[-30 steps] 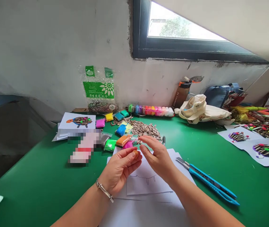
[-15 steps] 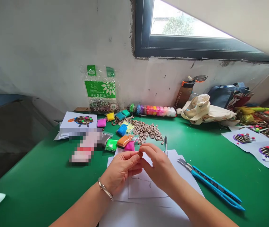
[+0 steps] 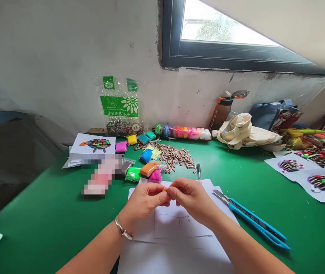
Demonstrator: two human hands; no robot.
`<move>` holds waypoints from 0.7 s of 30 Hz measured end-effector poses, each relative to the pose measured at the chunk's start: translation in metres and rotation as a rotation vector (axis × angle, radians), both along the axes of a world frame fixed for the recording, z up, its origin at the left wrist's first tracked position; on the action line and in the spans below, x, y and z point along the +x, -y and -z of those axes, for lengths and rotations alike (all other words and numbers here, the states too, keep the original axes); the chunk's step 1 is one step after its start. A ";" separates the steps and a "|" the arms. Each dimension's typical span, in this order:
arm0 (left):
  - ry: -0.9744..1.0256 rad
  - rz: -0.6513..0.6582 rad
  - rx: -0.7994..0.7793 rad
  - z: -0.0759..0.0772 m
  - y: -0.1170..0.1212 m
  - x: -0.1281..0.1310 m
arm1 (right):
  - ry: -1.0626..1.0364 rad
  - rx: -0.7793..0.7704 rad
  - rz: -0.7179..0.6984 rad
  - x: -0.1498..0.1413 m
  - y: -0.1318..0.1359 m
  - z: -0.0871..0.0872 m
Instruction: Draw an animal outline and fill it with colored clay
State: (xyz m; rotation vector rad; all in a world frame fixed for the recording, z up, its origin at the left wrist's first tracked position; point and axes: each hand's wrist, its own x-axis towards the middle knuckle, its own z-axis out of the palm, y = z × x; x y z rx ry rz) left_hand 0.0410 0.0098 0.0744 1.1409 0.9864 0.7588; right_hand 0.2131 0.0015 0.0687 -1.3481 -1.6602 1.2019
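Observation:
My left hand (image 3: 148,198) and my right hand (image 3: 189,196) meet over the paper, fingertips pinched together. Between them a small lump of orange clay (image 3: 164,189) barely shows; the fingers cover most of it. Under the hands lies a white sheet with a pencil-like outline drawing (image 3: 176,217), partly hidden, on top of larger white paper (image 3: 168,258). Just beyond the hands sit a packet of orange clay (image 3: 149,168), a magenta packet (image 3: 155,176) and a bright green packet (image 3: 133,174).
Sunflower seeds (image 3: 176,155) are heaped behind the clay packets. A blue utility knife (image 3: 256,220) lies at right, blade out, and a pen (image 3: 199,171) beyond the paper. A finished turtle picture (image 3: 98,144) rests at left, seed hedgehog pictures (image 3: 290,166) at right. A bottle (image 3: 221,112) stands by the wall.
My right hand's fingers have come down from above the clay and now pinch it level with my left fingertips. Less of the lump shows. The view has shifted slightly.

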 end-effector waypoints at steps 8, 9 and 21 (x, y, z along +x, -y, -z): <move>-0.009 -0.023 0.003 0.000 -0.001 0.000 | -0.103 -0.039 0.046 0.000 -0.001 0.003; -0.016 -0.026 0.023 -0.001 -0.002 0.000 | -0.116 -0.081 0.048 0.001 -0.002 0.003; 0.079 -0.059 -0.013 0.003 0.000 -0.001 | -0.149 -0.176 -0.055 0.000 -0.002 0.005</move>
